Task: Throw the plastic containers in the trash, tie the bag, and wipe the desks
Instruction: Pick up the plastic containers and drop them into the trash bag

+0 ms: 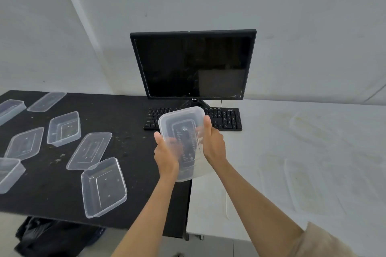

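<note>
You are gripping a clear container (pixel 183 137) with both hands, left hand (pixel 166 152) and right hand (pixel 213 142) curling round its sides; it is hanging above the black desk (pixel 129 152). Other tubs (pixel 103 186) are lying on that desk.

Little could be read. The monitor (pixel 193 64) bore a small white brand mark on its lower bezel, too small to make out. The keyboard (pixel 226 119) carried a tiny pale label at its far right corner, also illegible. The held container (pixel 183 142) showed raised cursive lettering, blurred beyond reading.
</note>
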